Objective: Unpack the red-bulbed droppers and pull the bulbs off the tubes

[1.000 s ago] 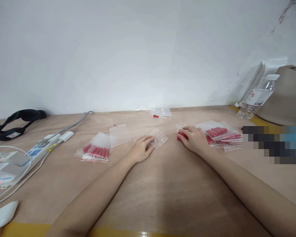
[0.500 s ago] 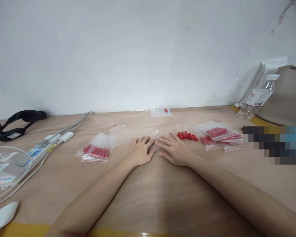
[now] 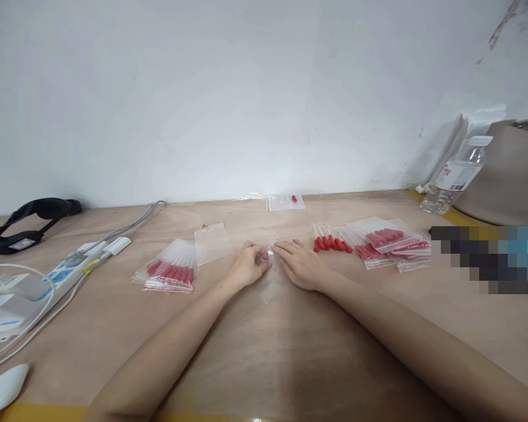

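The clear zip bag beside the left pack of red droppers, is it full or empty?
Empty: the zip bag lies flat and see-through, no red tips inside, unlike the filled pack beside it.

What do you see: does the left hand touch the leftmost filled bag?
No, the left hand sits clearly apart from the leftmost filled bag.

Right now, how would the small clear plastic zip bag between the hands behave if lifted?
Probably floppy: the small clear plastic zip bag is thin film lying flat on the wooden table. Likely light: it looks empty. Its glossy surface may slide from the fingers of the left hand.
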{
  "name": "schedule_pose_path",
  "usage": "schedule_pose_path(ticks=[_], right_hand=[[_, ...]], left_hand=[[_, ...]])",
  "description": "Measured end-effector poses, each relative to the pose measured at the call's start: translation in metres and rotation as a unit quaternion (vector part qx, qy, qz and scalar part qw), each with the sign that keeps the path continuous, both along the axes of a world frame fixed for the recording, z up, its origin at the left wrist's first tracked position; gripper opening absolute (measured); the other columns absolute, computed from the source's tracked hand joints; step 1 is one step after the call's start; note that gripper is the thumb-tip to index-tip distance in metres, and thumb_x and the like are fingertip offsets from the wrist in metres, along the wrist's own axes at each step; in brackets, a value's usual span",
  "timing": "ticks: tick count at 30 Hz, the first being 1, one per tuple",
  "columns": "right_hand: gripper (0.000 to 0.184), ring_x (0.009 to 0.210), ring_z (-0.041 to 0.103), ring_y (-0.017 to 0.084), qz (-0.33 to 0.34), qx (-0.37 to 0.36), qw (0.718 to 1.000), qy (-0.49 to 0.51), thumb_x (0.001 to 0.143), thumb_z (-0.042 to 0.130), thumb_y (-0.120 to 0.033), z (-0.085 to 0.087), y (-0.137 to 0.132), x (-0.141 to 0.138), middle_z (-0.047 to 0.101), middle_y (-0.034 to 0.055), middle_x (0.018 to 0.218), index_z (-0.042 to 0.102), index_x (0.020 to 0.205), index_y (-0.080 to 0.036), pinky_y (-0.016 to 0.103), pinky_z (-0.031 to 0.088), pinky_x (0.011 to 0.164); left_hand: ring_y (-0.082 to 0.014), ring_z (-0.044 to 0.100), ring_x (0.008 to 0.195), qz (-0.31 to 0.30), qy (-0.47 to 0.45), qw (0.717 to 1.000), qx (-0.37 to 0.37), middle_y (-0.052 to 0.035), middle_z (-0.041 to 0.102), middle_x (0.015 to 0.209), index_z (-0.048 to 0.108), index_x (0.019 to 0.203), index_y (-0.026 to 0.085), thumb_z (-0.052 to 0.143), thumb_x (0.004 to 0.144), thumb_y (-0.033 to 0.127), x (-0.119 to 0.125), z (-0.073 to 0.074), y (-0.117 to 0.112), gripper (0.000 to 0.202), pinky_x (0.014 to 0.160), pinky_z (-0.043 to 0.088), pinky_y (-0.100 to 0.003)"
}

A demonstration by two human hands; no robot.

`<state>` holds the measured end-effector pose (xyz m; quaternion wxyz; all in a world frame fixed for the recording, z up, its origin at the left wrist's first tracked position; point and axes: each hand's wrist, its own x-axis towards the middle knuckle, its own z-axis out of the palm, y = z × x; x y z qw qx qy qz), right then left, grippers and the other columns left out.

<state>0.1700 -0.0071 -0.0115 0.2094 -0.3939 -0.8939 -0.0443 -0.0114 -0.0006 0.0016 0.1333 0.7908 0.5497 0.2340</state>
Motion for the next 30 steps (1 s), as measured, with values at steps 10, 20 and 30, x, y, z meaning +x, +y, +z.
schedule_pose_path(ticks=[10,20,30], right_hand=[[0.034,0.107,0.048,0.019,-0.160,-0.101,0.981,0.043,0.086,0.037,-0.033,0.011,0.034,0.002,0.057,0.0071,0.115,0.053,0.113,-0.020,0.038,0.030,0.092],[0.020,0.094,0.052,0.027,-0.391,-0.143,0.907,0.056,0.076,0.048,-0.024,0.022,0.122,0.035,0.062,0.0103,0.094,0.064,0.086,-0.019,0.044,0.029,0.081],[0.029,0.101,0.050,0.030,-0.470,-0.191,0.861,0.043,0.074,0.051,-0.018,0.010,0.172,0.030,0.059,0.0186,0.100,0.061,0.100,-0.010,0.046,0.028,0.085]], left_hand=[[-0.0144,0.058,0.073,0.092,0.032,0.995,-0.027,-0.0030,0.062,0.083,0.060,0.089,0.015,0.059,0.071,0.025,-0.027,0.015,0.024,0.020,0.069,0.045,-0.024],[-0.0355,0.041,0.111,0.298,0.212,0.928,0.066,-0.0181,0.045,0.119,0.055,0.107,0.014,0.050,0.076,0.035,-0.080,0.020,0.040,0.038,0.089,0.033,-0.048],[-0.0316,0.040,0.113,0.245,0.263,0.924,0.131,-0.0145,0.050,0.119,0.055,0.109,0.018,0.043,0.080,0.046,-0.066,0.007,0.031,0.042,0.094,0.025,-0.048]])
